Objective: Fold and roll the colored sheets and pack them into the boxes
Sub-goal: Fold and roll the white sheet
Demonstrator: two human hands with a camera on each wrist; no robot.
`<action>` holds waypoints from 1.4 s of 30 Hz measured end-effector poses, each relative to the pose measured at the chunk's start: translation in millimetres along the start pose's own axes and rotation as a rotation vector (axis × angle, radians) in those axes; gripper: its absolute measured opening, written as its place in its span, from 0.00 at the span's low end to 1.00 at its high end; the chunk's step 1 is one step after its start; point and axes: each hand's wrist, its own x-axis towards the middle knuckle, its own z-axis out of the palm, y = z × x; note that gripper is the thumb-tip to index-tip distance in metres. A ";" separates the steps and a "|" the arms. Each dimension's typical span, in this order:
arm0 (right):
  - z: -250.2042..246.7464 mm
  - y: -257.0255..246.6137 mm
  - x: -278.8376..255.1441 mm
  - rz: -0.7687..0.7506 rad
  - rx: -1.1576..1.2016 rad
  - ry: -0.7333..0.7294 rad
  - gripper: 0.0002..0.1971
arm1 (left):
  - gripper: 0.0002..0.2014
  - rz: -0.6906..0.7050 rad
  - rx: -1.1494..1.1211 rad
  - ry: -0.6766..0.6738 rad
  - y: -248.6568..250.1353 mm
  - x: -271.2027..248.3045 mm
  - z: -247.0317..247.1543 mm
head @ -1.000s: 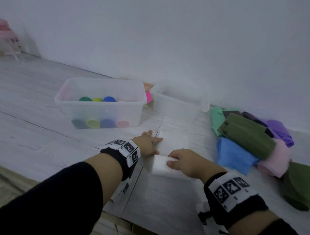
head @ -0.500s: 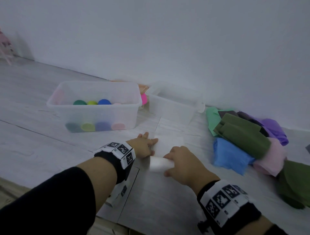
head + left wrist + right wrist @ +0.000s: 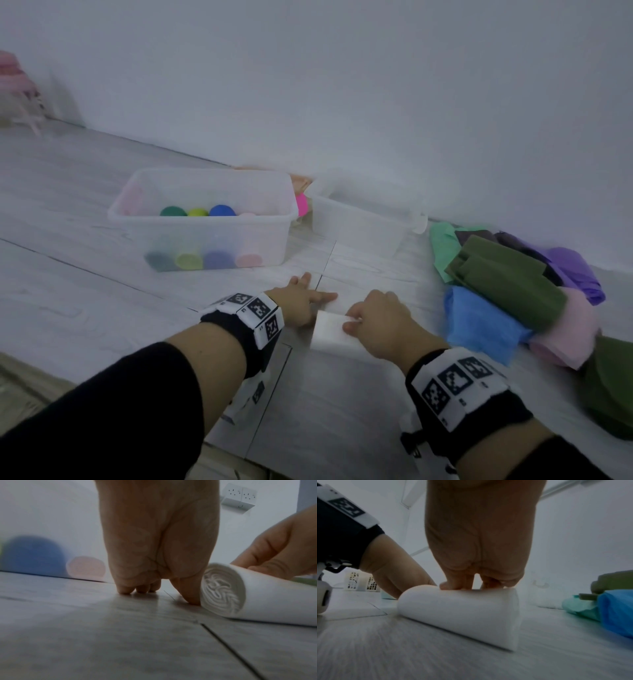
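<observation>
Left hand fingertips down on grey floor; thumb just beside spiral end of white roll. Right hand rests on roll. Blurred blue and pink rolls behind

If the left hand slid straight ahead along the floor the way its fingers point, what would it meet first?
Probably the smaller clear box. The left hand points forward and a little rightward, fingers on the floor beside the white roll. Only bare floor shows before that box, though depth is unclear and it might pass between the two boxes.

Pale wood-grain floor: two clear boxes, white roll, heap of coloured sheets.
</observation>
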 end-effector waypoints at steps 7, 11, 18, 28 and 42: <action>0.5 -5.0 -0.3 -0.044 0.106 0.060 0.21 | 0.32 -0.016 -0.022 -0.004 1.7 3.2 -3.2; 3.0 -1.4 -5.5 -0.139 -0.191 0.053 0.30 | 0.33 -0.020 -0.038 -0.002 1.9 4.0 -3.1; -13.4 14.2 7.7 -0.100 0.103 -0.031 0.19 | 0.32 -0.001 -0.071 0.002 -2.7 9.5 0.4; -16.3 22.9 30.8 -0.101 0.076 -0.113 0.19 | 0.27 -0.048 -0.144 0.078 1.1 6.1 -2.5; 4.0 30.9 41.6 0.052 0.664 0.032 0.13 | 0.17 -0.215 -1.511 0.301 57.4 -14.6 19.7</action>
